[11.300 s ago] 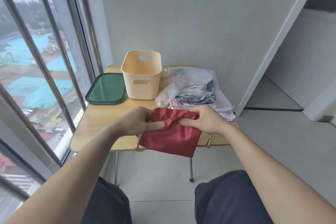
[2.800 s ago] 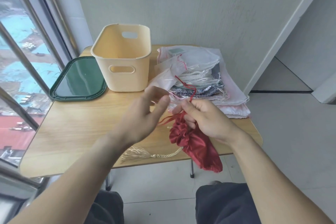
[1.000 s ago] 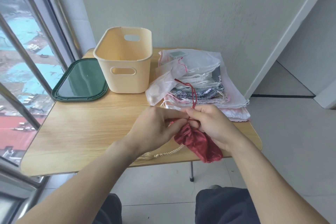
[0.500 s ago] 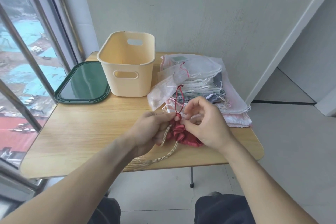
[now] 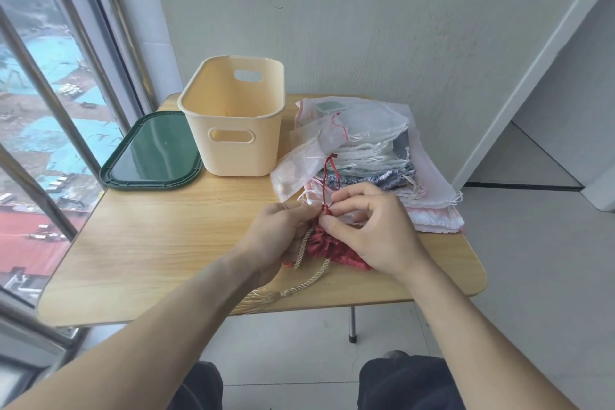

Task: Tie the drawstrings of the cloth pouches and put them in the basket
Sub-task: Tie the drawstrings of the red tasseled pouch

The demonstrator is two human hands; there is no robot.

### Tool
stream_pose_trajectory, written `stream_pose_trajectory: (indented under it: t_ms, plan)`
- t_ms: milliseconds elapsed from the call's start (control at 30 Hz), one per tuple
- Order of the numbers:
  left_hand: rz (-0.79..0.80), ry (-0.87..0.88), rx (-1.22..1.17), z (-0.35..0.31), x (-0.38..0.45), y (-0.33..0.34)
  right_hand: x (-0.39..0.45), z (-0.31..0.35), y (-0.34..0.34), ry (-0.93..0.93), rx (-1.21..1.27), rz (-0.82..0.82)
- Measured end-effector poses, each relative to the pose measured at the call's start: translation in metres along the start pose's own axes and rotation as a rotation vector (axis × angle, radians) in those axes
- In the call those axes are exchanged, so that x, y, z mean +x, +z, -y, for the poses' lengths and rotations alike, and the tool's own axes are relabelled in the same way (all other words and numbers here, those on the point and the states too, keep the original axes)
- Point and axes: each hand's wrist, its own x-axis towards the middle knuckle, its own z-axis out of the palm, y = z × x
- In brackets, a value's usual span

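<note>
Bare desk (image 5: pixel 159 243) lies open left of the hands. The basket (image 5: pixel 233 116) stands behind, its mouth unobstructed. The lid (image 5: pixel 153 153) flanks its left side, the pouch pile (image 5: pixel 376 156) its right.

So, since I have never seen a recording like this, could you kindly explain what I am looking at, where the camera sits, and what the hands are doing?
There is no machine here. A person wears one wide camera on the head, looking forward and down, so the two arms reach in from the bottom edge. There is only this one view.

The left hand and right hand meet over a small red pouch lying on a wooden table. Both pinch its thin red drawstring, which stands up between the fingertips. A cream cord with a tassel trails toward the table's near edge.

Behind stand a cream basket in which no pouch shows, a dark green tray to its left, and a pile of pale pouches to its right.
</note>
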Motion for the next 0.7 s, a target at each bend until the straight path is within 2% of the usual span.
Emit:
stream_pose_trajectory:
  t_ms: [133, 300, 367, 433, 533, 600, 700]
  plan:
    - [-0.031, 0.070, 0.070, -0.001, -0.002, 0.001, 0.000, 0.000, 0.001, 0.040, 0.044, -0.010]
    - [-0.169, 0.168, 0.265, 0.004, -0.002, 0.002, 0.001, 0.001, -0.004, 0.109, 0.080, 0.011]
    - [-0.219, 0.241, 0.419, 0.006, -0.001, -0.002, 0.002, 0.000, -0.004, 0.172, 0.089, -0.002]
    - [-0.251, 0.311, 0.589, 0.005, -0.001, -0.005, 0.004, -0.003, -0.007, 0.277, 0.190, 0.037]
    - [-0.279, 0.331, 0.653, 0.003, 0.001, -0.008, 0.003, -0.002, -0.012, 0.431, 0.446, 0.209]
    - [-0.294, 0.341, 0.683, 0.004, 0.003, -0.010, 0.006, 0.000, -0.015, 0.525, 0.645, 0.218]
    - [-0.308, 0.344, 0.709, 0.003, 0.003, -0.012, 0.007, 0.003, -0.024, 0.565, 0.785, 0.180]
